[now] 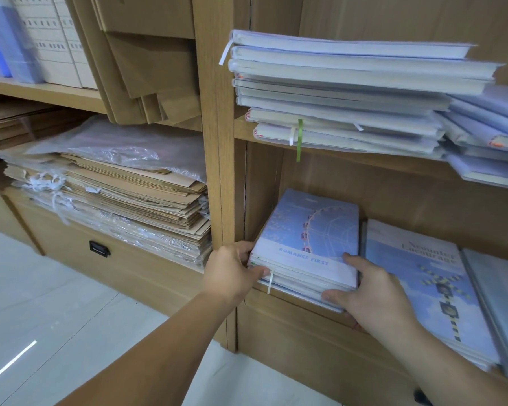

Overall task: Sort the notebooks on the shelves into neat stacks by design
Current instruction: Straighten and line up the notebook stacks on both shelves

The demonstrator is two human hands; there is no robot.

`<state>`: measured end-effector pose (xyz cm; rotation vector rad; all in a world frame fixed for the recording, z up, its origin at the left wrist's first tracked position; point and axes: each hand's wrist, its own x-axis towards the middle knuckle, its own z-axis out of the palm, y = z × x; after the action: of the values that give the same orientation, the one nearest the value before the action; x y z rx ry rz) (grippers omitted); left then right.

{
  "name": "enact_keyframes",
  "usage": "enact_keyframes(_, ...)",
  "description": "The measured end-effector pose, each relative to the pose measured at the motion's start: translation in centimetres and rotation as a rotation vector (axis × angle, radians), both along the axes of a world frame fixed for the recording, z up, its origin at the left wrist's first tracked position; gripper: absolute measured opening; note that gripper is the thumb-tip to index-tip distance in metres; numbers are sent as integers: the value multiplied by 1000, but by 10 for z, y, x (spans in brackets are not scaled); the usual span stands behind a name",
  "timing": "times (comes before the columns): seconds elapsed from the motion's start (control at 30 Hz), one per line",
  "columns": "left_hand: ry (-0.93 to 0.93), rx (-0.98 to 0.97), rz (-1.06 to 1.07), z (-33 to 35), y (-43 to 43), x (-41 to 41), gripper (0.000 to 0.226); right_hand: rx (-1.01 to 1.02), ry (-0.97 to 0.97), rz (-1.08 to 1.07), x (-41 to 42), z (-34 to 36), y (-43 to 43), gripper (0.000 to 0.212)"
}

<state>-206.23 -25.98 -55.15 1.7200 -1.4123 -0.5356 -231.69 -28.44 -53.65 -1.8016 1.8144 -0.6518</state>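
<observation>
A stack of pale blue notebooks with a Ferris wheel cover reading "ROMANCE FIRST" [308,230] lies at the left end of the lower shelf. My left hand [232,272] grips the stack's front left corner, thumb on its front edge. My right hand [370,294] grips the front right corner, fingers on the cover and thumb at the front. To the right lies a stack with a railway-crossing cover [423,276]. On the upper shelf sits an uneven pile of wrapped notebooks [349,92], spines and ribbons facing out.
More wrapped notebooks [493,127] lean at the upper shelf's right end, and another stack [505,303] lies at the far right below. The left bay holds brown paper bags [115,194] under plastic. A wooden upright [217,171] separates the bays. White floor lies below.
</observation>
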Motion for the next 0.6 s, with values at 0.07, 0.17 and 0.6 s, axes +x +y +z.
enact_keyframes(0.07, -15, -10, 20, 0, -1, -2, 32, -7, -36, -17, -1, 2, -1, 92)
enact_keyframes(0.17, -25, -15, 58, -1, -4, -5, 33, -14, -71, -21, -1, 3, -1, 88)
enact_keyframes(0.6, -78, 21, 46, -9, -3, -7, 50, -55, 184, -44, 12, 1, 8, 95)
